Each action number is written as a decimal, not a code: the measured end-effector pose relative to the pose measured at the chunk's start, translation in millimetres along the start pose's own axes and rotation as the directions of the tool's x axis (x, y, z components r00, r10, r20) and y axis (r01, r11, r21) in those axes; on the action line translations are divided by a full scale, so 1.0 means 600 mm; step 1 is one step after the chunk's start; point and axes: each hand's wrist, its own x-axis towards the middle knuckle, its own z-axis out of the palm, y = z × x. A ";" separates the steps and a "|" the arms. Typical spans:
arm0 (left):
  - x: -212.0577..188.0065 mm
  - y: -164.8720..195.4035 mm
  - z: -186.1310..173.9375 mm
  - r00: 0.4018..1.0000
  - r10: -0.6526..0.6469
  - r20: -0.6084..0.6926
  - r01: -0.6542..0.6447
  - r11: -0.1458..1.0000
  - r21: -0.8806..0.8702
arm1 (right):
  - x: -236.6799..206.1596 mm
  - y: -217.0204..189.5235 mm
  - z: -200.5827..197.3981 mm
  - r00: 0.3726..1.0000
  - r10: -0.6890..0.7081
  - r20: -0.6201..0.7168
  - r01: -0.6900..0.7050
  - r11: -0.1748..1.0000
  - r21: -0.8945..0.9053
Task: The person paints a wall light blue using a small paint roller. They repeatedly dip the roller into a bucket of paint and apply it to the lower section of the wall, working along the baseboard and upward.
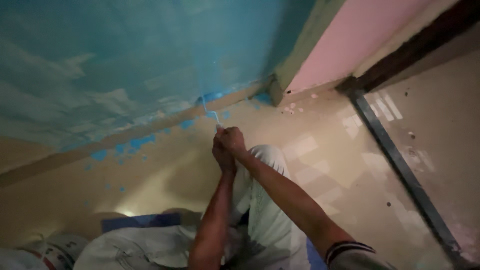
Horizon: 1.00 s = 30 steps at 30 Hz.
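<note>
Both hands pull a blue chalked string (210, 107) taut at the foot of the teal wall (125, 65).
Left hand (222, 155) and right hand (232, 141) touch, fingers closed around the string's end just above the tiled floor (325, 165). Risk, as I judge it: grip slips, the line sags or smears more blue onto the skirting (150, 131).

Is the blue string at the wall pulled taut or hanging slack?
Taut: the string runs straight from both clasped hands, left hand and right hand.
</note>
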 end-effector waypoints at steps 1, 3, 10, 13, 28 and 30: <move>-0.001 0.003 0.000 1.000 -0.022 0.006 0.022 0.998 -0.063 | 0.001 -0.003 -0.002 0.999 0.035 0.021 -0.035 0.999 0.025; 0.004 0.003 0.005 0.935 -0.296 0.195 0.337 0.568 -0.751 | 0.003 -0.005 -0.008 0.997 0.078 0.027 -0.079 0.996 0.038; 0.027 0.015 0.065 0.979 -0.001 0.204 0.157 0.646 -0.747 | 0.019 -0.018 -0.073 0.976 -0.189 -0.105 0.190 0.982 -0.002; 0.031 0.062 0.096 0.972 0.106 0.207 0.086 0.665 -0.742 | 0.039 -0.043 -0.124 0.961 -0.257 -0.106 0.267 0.959 0.093; 0.020 -0.012 0.065 0.926 -0.142 0.351 0.367 0.556 -0.745 | 0.034 0.008 -0.075 0.999 0.041 0.024 -0.042 0.997 0.065; 0.015 -0.018 0.061 0.914 -0.120 0.388 0.393 0.495 -0.775 | 0.030 0.012 -0.072 0.991 0.112 0.068 -0.115 0.993 0.039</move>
